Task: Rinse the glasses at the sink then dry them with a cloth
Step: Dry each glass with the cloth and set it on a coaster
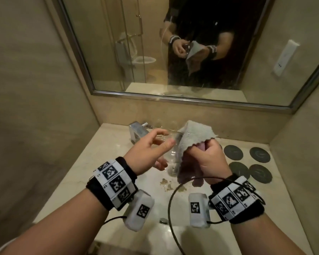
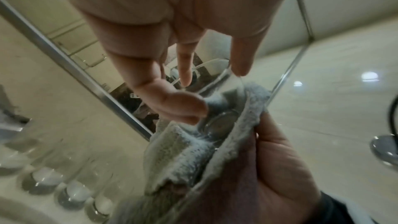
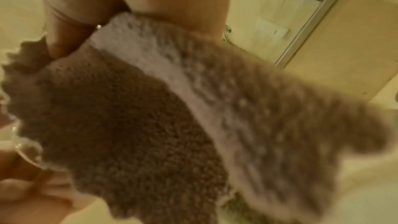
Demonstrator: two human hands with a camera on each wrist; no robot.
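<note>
I hold a clear glass point(image 1: 170, 153) over the sink basin point(image 1: 155, 203), tipped on its side. My left hand point(image 1: 149, 150) cups it, thumb by the base and fingers lying along the wall. In the left wrist view the glass point(image 2: 217, 125) shows its thick base beside my left thumb, with the left hand point(image 2: 193, 94) above it. My right hand point(image 1: 208, 159) grips a grey cloth point(image 1: 191, 133) and presses it round the glass. The cloth point(image 2: 183, 156) wraps the glass base. The cloth point(image 3: 129, 117) fills the right wrist view, and a bit of glass rim point(image 3: 28, 152) shows at lower left.
A chrome faucet point(image 1: 138, 131) stands behind my left hand, with more clear glasses point(image 1: 160, 126) beside it; a row of glasses point(image 2: 71, 192) shows on the counter. Several dark round coasters point(image 1: 233, 151) lie at the right. A framed mirror point(image 1: 173, 52) covers the wall behind.
</note>
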